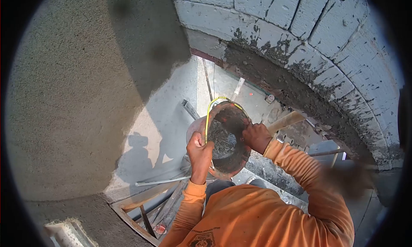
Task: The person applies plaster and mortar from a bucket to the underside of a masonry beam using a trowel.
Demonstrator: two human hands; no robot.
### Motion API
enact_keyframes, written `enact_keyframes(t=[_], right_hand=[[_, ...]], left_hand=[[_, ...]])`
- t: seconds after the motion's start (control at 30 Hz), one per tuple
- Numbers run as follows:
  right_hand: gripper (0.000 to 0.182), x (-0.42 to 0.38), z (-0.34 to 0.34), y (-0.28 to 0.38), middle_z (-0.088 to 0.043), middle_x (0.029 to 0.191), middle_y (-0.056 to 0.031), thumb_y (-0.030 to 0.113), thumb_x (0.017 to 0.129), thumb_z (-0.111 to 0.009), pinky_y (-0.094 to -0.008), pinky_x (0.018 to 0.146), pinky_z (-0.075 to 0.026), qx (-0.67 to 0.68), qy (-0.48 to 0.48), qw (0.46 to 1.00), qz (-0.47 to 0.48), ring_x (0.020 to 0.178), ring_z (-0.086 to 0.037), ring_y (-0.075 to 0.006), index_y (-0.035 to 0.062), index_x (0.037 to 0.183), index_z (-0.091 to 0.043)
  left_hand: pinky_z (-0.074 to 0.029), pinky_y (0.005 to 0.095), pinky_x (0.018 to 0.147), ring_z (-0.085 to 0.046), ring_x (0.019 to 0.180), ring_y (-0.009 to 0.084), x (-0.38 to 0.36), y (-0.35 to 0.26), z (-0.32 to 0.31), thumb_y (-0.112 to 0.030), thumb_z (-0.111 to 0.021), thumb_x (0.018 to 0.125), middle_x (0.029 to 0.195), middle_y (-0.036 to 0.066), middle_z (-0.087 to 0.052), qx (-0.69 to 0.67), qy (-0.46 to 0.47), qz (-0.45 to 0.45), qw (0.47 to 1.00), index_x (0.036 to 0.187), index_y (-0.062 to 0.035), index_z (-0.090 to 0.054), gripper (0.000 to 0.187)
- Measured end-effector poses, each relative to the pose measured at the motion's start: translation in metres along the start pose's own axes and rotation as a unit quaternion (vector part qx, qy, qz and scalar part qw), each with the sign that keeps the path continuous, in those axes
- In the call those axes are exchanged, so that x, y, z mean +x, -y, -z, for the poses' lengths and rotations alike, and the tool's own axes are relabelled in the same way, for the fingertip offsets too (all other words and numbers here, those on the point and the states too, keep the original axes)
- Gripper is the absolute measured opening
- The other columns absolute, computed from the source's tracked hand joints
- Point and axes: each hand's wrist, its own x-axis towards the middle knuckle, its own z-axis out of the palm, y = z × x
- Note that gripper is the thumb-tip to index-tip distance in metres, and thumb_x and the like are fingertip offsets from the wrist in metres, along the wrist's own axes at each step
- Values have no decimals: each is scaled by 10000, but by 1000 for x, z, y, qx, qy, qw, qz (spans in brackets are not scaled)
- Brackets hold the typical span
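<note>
A mortar-caked bucket [194, 129] is tilted so that its mouth faces me, with wet grey mortar [223, 140] inside. Its yellow handle [208, 114] arcs over the left and upper rim. My left hand [200, 156] is closed on the near left rim and handle, thumb up. On the opposite side, my right hand [256, 137] is closed in a fist at the right rim. Its fingertips are hidden, and no tool shows in it. Both arms wear orange sleeves.
Rough grey plaster [81, 97] covers the wall at left. A curved white block wall [274, 28], splashed with mortar, rises at upper right. Below are a wooden frame [133, 202], a metal bar [189, 109], a wooden plank [286, 121] and a pale pipe [161, 181].
</note>
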Motion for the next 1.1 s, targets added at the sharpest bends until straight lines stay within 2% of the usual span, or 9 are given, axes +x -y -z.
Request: enact_keyframes(t=[0.13, 0.2, 0.23, 0.63, 0.73, 0.93, 0.97, 1.03, 1.1], right_hand=[[157, -11, -34, -7, -746, 856, -143, 188, 891, -642, -468, 716, -580, 119, 54, 991, -20, 823, -755, -313, 82, 882, -758], [283, -24, -51, -8, -701, 802, -234, 270, 939, -649, -517, 727, -565, 294, 41, 955, -27, 781, -705, -438, 14, 840, -719], [313, -34, -47, -7, -706, 877, -246, 283, 977, -579, -538, 805, -560, 388, -17, 921, 4, 886, -699, -461, -9, 1015, -685], [369, -4, 41, 11, -684, 890, -278, 354, 1032, -530, -571, 816, -515, 406, 115, 889, 179, 861, -668, -491, 12, 1073, -662], [377, -2, 120, 6, -625, 748, -125, 357, 1088, -511, -398, 669, -528, 460, 320, 814, 155, 673, -649, -235, 19, 1150, -667], [365, 37, 137, -28, -604, 812, -6, 330, 1116, -484, -263, 587, -479, 658, 457, 592, 87, 630, -560, -93, 17, 1172, -665], [335, 48, 138, -42, -596, 800, -3, 290, 1107, -486, -257, 574, -486, 677, 417, 606, 38, 633, -564, -89, 15, 1161, -669], [328, 67, 189, -76, -586, 757, -7, 277, 1084, -473, -276, 547, -513, 600, 222, 766, -57, 614, -576, -90, 5, 1080, -658], [333, 39, 307, -89, -576, 746, -15, 287, 1068, -453, -270, 505, -503, 578, -4, 804, -138, 555, -557, -91, 14, 958, -609]], left_hand=[[-267, 253, 603, -303, 720, 60, -9, -27, -17, 105, -605, 740, 776, -62, -317, 57, 41, -11, 998, 742, -119, -356, 335], [-267, 263, 601, -308, 716, 64, -12, -23, -7, 101, -613, 736, 773, -61, -314, 66, 29, -8, 997, 747, -117, -350, 342], [-272, 256, 602, -322, 711, 60, -13, -25, 2, 107, -608, 737, 769, -60, -330, 35, 25, 2, 999, 748, -116, -358, 335], [-331, 224, 589, -383, 677, 42, -32, 13, 104, 141, -567, 735, 776, -55, -431, -85, -115, 9, 990, 756, -105, -384, 307], [-332, 234, 588, -383, 675, 56, -39, 9, 116, 141, -571, 704, 757, -50, -406, -88, -161, 25, 983, 741, -111, -366, 327], [-339, 253, 609, -369, 695, 84, -39, 71, 153, 114, -585, 666, 746, -47, -342, 19, -244, 19, 970, 731, -110, -329, 346], [-342, 253, 617, -365, 701, 86, -37, 82, 160, 106, -593, 673, 746, -42, -350, 39, -241, 10, 970, 736, -107, -332, 343], [-344, 253, 617, -366, 699, 87, -36, 63, 154, 109, -596, 672, 747, -40, -362, 29, -239, 9, 971, 739, -108, -337, 345], [-354, 254, 616, -384, 692, 88, -40, 61, 153, 115, -603, 671, 749, -36, -402, -10, -244, 15, 970, 744, -108, -348, 346]])
